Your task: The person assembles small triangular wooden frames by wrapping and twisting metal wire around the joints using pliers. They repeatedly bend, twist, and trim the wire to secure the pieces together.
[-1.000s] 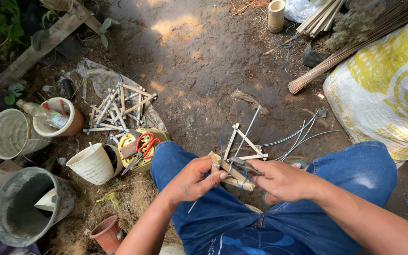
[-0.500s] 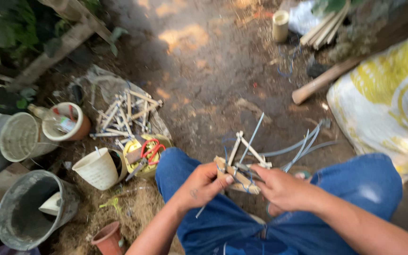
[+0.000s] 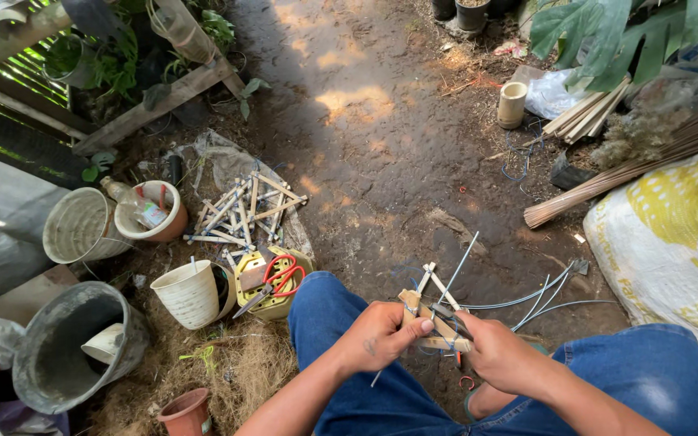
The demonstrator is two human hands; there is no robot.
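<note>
Left hand (image 3: 377, 337): closed in a pinch, thumb and fingers clamped on the left end of a small frame of pale split-bamboo sticks (image 3: 434, 316). Right hand (image 3: 501, 357): closed over the frame's right end, fingers curled around the lowest stick; whether it also grips the thin grey wire strands (image 3: 531, 300) I cannot tell, as the palm hides that spot.

Frame position: held above the lap, between the 2 knees of the blue denim trousers (image 3: 648, 371), directly between both hands and touching both. Lowest stick runs roughly left to right from one hand to the other; 2 further sticks rise from it, away from the body, and cross near their tips. Both hands sit about equally close to the joint; the left thumb lies nearest to the crossing point.

The wire strands trail from the frame to the right over the dirt ground (image 3: 381, 145).

Further out, left of the left knee: red-handled pliers (image 3: 276, 278) lying in a yellow container (image 3: 249, 292), touching its rim. Just beside it, a white ribbed plastic pot (image 3: 189, 294). Beyond these, a heap of finished bamboo-stick frames (image 3: 240, 211) on a sheet. Far left: a grey bucket (image 3: 70, 347). Right side, well apart: a bundle of long brown broom straws (image 3: 632, 165) resting against a yellow-and-white woven sack (image 3: 676, 242).
</note>
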